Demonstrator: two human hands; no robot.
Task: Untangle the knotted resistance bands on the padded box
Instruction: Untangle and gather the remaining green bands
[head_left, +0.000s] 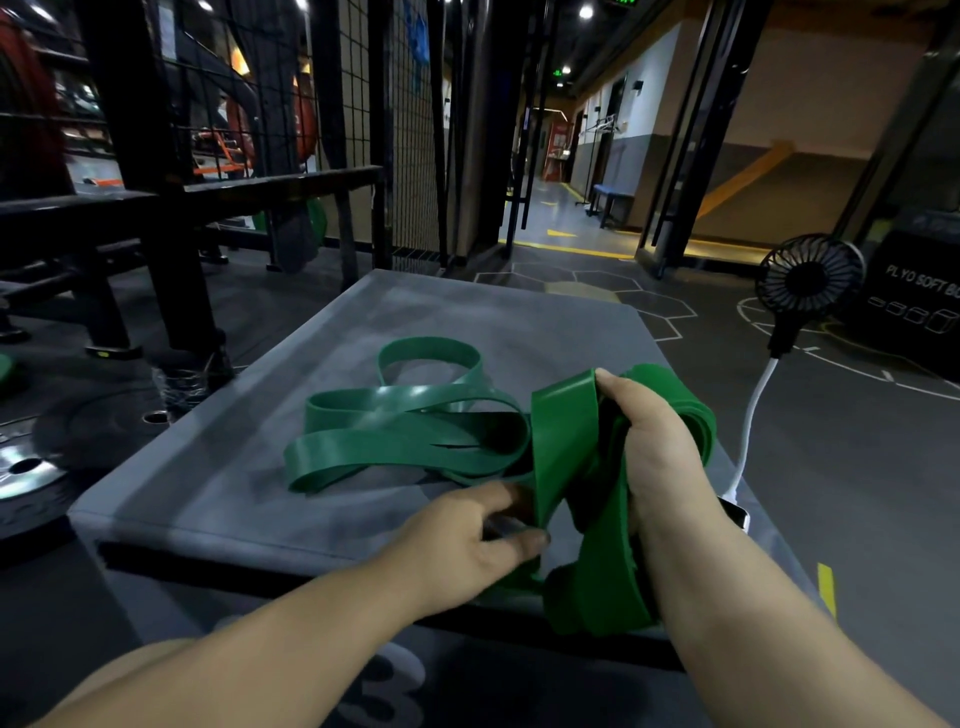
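A grey padded box (218, 467) fills the middle of the view. Several loops of dark green resistance band (395, 431) lie tangled across its top. A wider, brighter green band (563, 457) rises from the tangle at the right and hangs over the box's near edge. My right hand (657, 447) grips this bright band from the right, thumb on its upper edge. My left hand (480, 535) pinches a strand of the bright band low down, near the box's front edge.
A small black fan (808, 280) on a white cable (748, 415) stands at the box's right side. A black rack (156, 208) and weight plates (31, 467) are on the left. A dark plyo soft box (914, 291) sits at far right. Marked floor lies beyond.
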